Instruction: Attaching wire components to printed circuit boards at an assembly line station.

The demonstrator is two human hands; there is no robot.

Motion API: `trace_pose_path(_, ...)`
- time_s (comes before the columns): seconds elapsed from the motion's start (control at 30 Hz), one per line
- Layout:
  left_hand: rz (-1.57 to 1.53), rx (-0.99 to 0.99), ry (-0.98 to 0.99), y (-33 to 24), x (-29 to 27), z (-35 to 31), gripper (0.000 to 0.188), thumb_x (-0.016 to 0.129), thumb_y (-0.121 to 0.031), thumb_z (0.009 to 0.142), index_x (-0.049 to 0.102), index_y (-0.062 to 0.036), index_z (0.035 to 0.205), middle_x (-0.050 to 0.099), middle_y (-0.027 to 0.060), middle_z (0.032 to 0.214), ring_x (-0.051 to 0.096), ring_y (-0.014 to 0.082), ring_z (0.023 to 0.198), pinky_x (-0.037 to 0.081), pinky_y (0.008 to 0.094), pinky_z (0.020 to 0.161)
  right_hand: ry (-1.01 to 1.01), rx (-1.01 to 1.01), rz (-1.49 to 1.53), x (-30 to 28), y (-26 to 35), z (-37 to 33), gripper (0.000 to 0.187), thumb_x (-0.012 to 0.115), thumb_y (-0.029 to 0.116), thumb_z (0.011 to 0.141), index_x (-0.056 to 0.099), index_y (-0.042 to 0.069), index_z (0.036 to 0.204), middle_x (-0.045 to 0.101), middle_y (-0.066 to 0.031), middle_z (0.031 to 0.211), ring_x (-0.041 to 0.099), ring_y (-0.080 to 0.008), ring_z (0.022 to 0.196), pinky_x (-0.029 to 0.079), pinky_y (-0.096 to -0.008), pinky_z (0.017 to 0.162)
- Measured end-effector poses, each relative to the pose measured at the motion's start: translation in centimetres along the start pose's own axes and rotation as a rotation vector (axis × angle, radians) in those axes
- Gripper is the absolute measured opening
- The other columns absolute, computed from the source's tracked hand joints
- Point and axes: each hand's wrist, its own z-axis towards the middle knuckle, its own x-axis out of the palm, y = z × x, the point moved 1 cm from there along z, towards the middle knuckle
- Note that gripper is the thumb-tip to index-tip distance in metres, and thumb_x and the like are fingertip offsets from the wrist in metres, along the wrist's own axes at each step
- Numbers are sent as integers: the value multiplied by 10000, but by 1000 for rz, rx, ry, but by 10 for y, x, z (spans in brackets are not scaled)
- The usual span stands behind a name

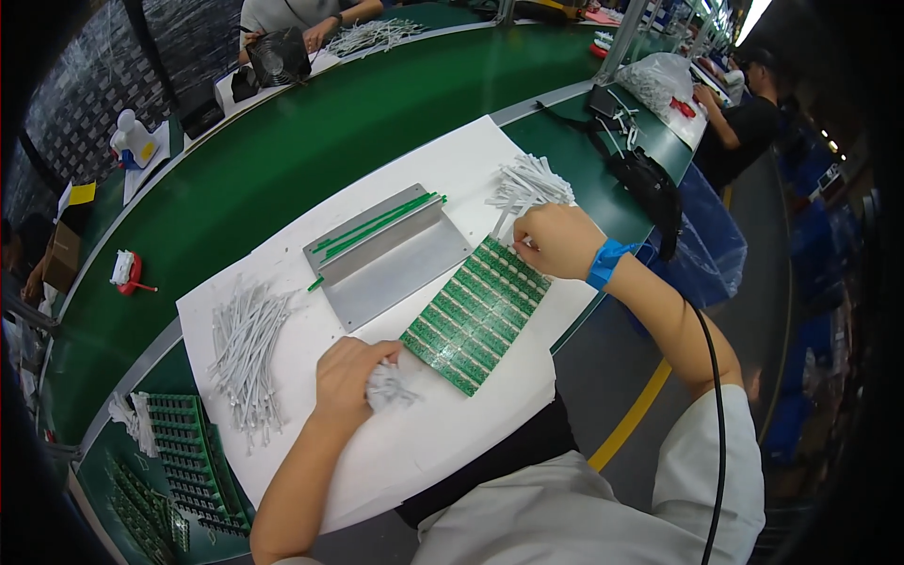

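A green circuit board panel (478, 315), divided into rows of small boards, lies at a slant on white paper (395, 461). My right hand (560, 240), with a blue strap on the wrist, is closed in a pinch at the panel's far right corner; what its fingertips hold is hidden. My left hand (347, 379) is curled around a blurred bunch of white cables (388, 388), its fingertips close to the panel's near left corner. Beyond the panel rests a grey metal fixture (386, 282) with a raised bar and green strips (377, 226) along it.
White cables lie in a pile (250, 348) on the left and another (532, 184) at the far right. Green board panels (193, 461) stand at lower left. A black bag (650, 193) sits at right. Beyond the green belt (282, 179), a co-worker's hands (320, 33) are at work.
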Motion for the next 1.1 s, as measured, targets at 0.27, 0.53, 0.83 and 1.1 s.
trace_pose_path(0.27, -169, -281, -7, 8, 9, -1, 303, 834, 7, 646, 596, -47, 826, 603, 91, 710, 596, 266, 653, 453, 329, 594, -49, -184, 25, 14, -14, 6, 123, 646, 119, 850, 688, 11, 890, 677, -175, 864, 659, -338, 812, 528, -418, 735)
trace_pose_path(0.53, -236, -343, -105, -3, 14, -5, 342, 802, 31, 756, 580, -44, 1004, 548, 44, 733, 504, 150, 628, 430, 259, 593, 91, -126, 40, 2, -7, 8, 126, 651, 102, 833, 675, -4, 896, 662, -185, 897, 647, -343, 857, 522, -417, 779)
trace_pose_path(0.83, -184, -242, -80, -3, 13, 4, 368, 771, 96, 712, 643, -9, 1040, 584, 59, 752, 567, 168, 656, 466, 279, 592, 93, -162, 12, 6, -12, 10, 141, 646, 99, 822, 687, -3, 910, 671, -180, 907, 652, -345, 866, 528, -419, 780)
trace_pose_path(1.1, -103, -200, 33, 11, 9, -3, 249, 702, 96, 600, 595, -9, 798, 602, 72, 685, 595, 221, 623, 467, 288, 597, 116, -91, 4, -6, -6, 10, 178, 686, 166, 800, 725, 40, 919, 711, -141, 906, 684, -310, 843, 542, -402, 775)
